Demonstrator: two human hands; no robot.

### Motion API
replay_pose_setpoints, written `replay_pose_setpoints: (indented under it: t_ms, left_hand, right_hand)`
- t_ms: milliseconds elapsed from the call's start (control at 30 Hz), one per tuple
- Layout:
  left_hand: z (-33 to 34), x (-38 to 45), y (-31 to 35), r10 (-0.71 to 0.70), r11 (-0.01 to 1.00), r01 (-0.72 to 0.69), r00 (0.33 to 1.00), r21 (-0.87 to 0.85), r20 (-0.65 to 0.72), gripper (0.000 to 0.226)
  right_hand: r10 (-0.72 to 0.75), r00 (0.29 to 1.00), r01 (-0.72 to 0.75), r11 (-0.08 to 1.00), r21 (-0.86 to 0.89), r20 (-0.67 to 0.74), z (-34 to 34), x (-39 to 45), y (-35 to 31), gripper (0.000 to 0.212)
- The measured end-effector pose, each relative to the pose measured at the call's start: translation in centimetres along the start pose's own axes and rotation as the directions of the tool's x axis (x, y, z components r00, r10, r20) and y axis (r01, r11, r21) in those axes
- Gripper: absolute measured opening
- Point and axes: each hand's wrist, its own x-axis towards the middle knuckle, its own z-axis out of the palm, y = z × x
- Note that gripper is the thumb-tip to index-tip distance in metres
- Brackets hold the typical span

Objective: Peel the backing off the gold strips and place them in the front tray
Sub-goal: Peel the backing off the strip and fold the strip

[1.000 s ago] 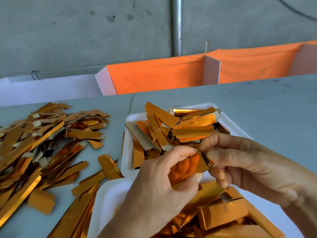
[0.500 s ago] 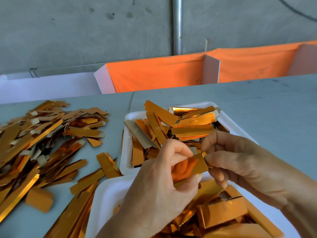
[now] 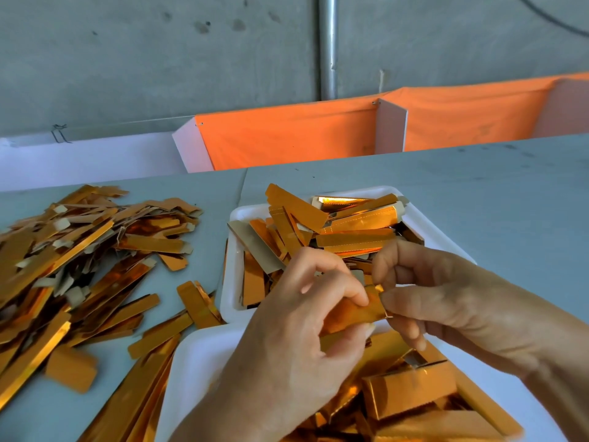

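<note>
Gold strip (image 3: 350,315): held over the near tray (image 3: 191,362), between your hands.
Left hand (image 3: 287,346): grip pinching strip.
Right hand (image 3: 446,301): grip pinching strip's end.
Surface (image 3: 478,193): loose strips (image 3: 79,250) at left.

Grey concrete wall (image 3: 127,59), metal pipe (image 3: 327,46), orange cloth (image 3: 287,135) behind grey table (image 3: 478,193).

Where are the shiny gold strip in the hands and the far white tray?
shiny gold strip (image 3: 350,314), head view, its middle face
far white tray (image 3: 228,291), head view, its left rim
</note>
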Motion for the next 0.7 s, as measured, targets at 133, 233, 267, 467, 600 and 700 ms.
replay_pose_setpoints:
  t_ms: [133,233,267,467,600,700]
  left_hand:
    - [0.35,0.02,0.18,0.039,0.995,-0.041,0.999,0.092,0.020,0.016]
    - [0.19,0.05,0.06,0.027,0.997,-0.028,1.000,0.074,0.013,0.016]
    - [0.08,0.07,0.02,0.020,0.998,-0.020,1.000,0.051,0.005,0.017]
    - [-0.42,0.07,0.36,-0.040,0.989,0.040,0.999,-0.140,0.008,0.018]
    - [-0.46,0.03,0.49,-0.036,0.987,0.037,0.999,-0.156,0.006,0.019]
    - [-0.30,0.03,0.58,-0.022,0.989,0.021,1.000,-0.145,-0.004,0.021]
  right_hand:
    - [-0.005,0.999,0.001,0.995,-0.097,-0.039,0.00,0.17,0.19,0.018]
    - [-0.030,1.000,0.030,0.998,-0.047,-0.008,-0.20,0.11,0.22,0.015]
    - [-0.032,0.999,0.032,0.999,0.007,0.015,-0.33,0.06,0.22,0.012]
    - [-0.049,0.992,0.014,0.961,0.276,0.118,-0.74,0.00,0.52,0.021]
    - [-0.051,0.988,-0.001,0.944,0.329,0.149,-0.82,0.05,0.64,0.025]
    - [-0.040,0.990,-0.007,0.944,0.330,0.134,-0.65,0.15,0.73,0.027]
